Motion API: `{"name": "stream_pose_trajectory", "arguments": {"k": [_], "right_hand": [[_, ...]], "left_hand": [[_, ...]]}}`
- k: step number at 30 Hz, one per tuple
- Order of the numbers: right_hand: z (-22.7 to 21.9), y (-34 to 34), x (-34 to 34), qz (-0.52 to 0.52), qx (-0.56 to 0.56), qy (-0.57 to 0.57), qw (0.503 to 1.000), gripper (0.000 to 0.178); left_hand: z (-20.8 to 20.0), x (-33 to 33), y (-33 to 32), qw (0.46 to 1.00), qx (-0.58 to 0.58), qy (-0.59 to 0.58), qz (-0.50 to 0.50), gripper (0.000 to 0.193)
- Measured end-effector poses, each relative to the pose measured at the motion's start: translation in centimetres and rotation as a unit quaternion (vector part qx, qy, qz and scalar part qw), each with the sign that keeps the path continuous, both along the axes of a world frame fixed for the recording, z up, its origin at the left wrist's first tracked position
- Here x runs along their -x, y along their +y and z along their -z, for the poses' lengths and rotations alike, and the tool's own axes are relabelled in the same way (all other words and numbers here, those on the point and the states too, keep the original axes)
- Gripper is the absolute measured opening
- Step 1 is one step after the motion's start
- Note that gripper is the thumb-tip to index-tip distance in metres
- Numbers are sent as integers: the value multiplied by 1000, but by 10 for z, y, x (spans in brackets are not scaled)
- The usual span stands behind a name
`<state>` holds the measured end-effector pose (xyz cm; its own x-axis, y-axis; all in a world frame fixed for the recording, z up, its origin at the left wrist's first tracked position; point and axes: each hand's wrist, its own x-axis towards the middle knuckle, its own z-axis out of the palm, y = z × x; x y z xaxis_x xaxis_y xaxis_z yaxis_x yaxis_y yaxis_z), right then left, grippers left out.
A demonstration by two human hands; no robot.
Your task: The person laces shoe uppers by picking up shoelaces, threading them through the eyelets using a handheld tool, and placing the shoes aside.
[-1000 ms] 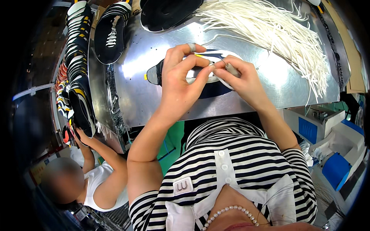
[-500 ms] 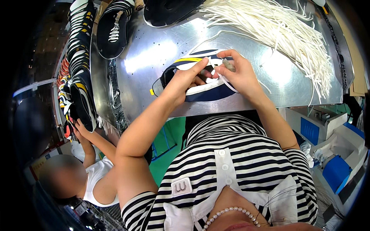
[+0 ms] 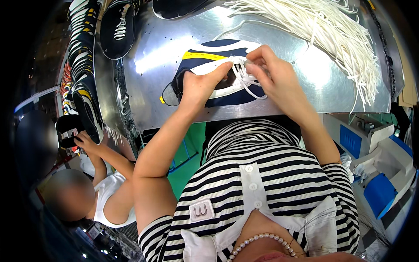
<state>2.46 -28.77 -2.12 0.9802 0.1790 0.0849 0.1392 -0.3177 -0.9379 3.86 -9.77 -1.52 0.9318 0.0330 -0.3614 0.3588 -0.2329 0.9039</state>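
Observation:
A navy and white shoe upper (image 3: 235,98) with a yellow stripe lies on the metal table in front of me, its heel toward the left. My left hand (image 3: 197,88) grips its side edge, fingers inside the opening and thumb on top next to the eyelets. Above the front of the opening, my right hand (image 3: 275,76) has thumb and forefinger pinched at the white shoelace (image 3: 249,90). That lace runs across the eyelets and hangs in a loop over the toe part. My right fingertips partly cover the lacing.
A bundle of white laces (image 3: 336,48) spreads over the far right of the metal table (image 3: 161,83). Dark shoe uppers (image 3: 117,39) lie at the far left, beside a long stacked row. At left, a co-worker's hand (image 3: 87,142) holds a black piece.
My right hand's grip has shifted, and the greyish piece at its fingers no longer shows. White lace now crosses the eyelets. The upper lies flatter. The co-worker has a black piece in hand.

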Motion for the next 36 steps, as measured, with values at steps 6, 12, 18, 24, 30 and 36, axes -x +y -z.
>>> {"name": "stream_pose_trajectory", "arguments": {"k": [6, 12, 18, 24, 30, 36], "right_hand": [[4, -2, -6, -20, 57, -5, 998, 15], [9, 9, -12, -51, 177, -18, 983, 14], [7, 26, -29, -99, 281, -79, 951, 12], [-18, -1, -44, -86, 99, 59, 990, 16], [27, 19, -35, -25, -12, 14, 1000, 22], [30, 29, -42, 33, 164, -6, 986, 30]], "left_hand": [[2, 4, -1, 1000, 11, 4, -6, 20], [-1, 12, 6, 997, 1, 16, 70, 13], [-5, 9, -4, 995, 35, -36, 91, 15], [-11, -3, 25, 988, 66, 91, 109, 19], [-1, -11, 12, 994, 8, 43, 101, 36], [-28, 1, 55, 918, 259, 160, 255, 22]]}}
